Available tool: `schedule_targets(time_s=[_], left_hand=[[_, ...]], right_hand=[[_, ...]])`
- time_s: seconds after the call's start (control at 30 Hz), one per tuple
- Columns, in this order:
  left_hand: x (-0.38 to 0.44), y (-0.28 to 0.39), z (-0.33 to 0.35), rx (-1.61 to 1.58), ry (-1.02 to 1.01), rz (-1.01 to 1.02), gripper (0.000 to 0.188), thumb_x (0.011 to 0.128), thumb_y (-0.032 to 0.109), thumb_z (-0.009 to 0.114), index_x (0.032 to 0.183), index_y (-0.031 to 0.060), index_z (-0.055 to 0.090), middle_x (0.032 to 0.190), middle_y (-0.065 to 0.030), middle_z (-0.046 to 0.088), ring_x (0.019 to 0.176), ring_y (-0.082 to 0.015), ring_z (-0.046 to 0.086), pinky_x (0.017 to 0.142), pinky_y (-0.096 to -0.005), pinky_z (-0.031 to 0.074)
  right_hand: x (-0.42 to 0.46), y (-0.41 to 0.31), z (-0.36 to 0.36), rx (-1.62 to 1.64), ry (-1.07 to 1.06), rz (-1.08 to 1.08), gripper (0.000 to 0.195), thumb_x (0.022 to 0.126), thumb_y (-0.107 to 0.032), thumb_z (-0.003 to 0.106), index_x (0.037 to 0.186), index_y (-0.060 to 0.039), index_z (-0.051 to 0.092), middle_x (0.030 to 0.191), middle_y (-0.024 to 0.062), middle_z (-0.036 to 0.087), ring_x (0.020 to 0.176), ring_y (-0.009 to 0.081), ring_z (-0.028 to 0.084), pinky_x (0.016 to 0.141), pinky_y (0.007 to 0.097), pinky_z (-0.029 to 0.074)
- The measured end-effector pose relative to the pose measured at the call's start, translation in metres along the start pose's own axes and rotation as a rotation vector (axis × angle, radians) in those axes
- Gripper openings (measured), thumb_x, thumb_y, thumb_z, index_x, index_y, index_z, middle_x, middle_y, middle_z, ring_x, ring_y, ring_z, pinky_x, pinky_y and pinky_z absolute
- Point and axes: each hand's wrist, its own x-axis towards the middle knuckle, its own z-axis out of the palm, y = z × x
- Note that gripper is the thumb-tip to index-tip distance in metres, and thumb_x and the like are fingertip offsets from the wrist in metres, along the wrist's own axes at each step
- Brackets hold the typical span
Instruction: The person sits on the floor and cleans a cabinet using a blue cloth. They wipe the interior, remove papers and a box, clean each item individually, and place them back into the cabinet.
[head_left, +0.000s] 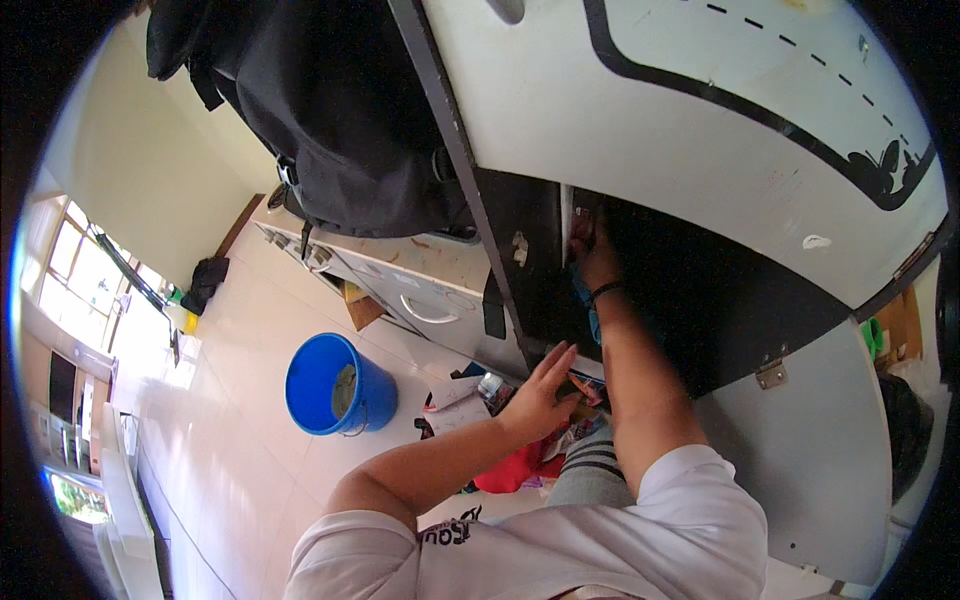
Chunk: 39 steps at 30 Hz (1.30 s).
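My right hand, with a dark band at the wrist, reaches deep into a dark cupboard. Its fingers are in shadow, so what they hold cannot be told. Blue cloth shows beside that wrist. My left hand is raised at the cupboard's lower edge, fingers apart and holding nothing. Below and beside it, a clear container, a red cloth and mixed items lie on the floor near my leg.
A blue bucket stands on the tiled floor to the left. A black backpack rests on a cooker. The cupboard's grey door hangs open at the right, below a white panel.
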Motion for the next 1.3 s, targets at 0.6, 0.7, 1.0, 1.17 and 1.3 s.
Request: schedule_targets(time_s=[0.6,0.7,1.0,1.17,1.3], left_hand=[[-0.145,-0.083,-0.068,0.097,0.435,-0.387,0.057,0.070,0.007,0.056,0.122,0.0086,0.033,0.119,-0.0138,0.036,0.101,-0.0250,0.046,0.081,-0.0319,0.040],[-0.149,-0.096,-0.071,0.033,0.456,-0.403,0.055,0.072,0.009,0.055,0.123,0.0090,0.033,0.119,-0.0141,0.036,0.101,-0.0246,0.046,0.080,-0.0324,0.040],[-0.171,-0.176,-0.066,-0.096,0.397,-0.653,0.050,0.071,0.014,0.053,0.118,0.0052,0.039,0.099,-0.0145,0.052,0.087,-0.0219,0.053,0.078,-0.0310,0.041],[-0.189,-0.237,-0.066,-0.595,0.639,-1.084,0.047,0.071,0.013,0.053,0.116,0.0056,0.041,0.092,-0.0123,0.055,0.081,-0.0214,0.053,0.072,-0.0315,0.041],[-0.196,-0.267,-0.056,-0.468,0.683,-1.281,0.048,0.073,0.014,0.052,0.119,0.0104,0.036,0.098,-0.0109,0.049,0.078,-0.0203,0.051,0.066,-0.0349,0.042]], right_hand=[[-0.038,0.031,-0.007,0.183,0.120,-0.094,0.051,0.073,-0.014,0.053,0.120,-0.0026,0.036,0.114,0.0186,0.046,0.106,0.0277,0.044,0.088,0.0329,0.034],[-0.089,0.052,-0.004,0.249,0.002,-0.056,0.037,0.073,-0.013,0.054,0.108,-0.0016,0.047,0.103,0.0136,0.053,0.096,0.0244,0.050,0.084,0.0306,0.037],[-0.246,0.033,0.036,0.389,-0.964,0.304,0.017,0.077,-0.007,0.051,0.091,0.0000,0.052,0.078,0.0068,0.057,0.074,0.0133,0.055,0.068,0.0248,0.044],[-0.216,-0.026,0.000,0.669,-1.145,0.341,0.024,0.079,-0.012,0.051,0.100,0.0000,0.049,0.084,0.0077,0.056,0.079,0.0114,0.053,0.072,0.0237,0.042],[-0.217,-0.017,0.000,0.482,-0.988,0.318,0.027,0.080,-0.016,0.051,0.102,-0.0005,0.049,0.086,0.0078,0.055,0.081,0.0115,0.052,0.073,0.0237,0.042]])
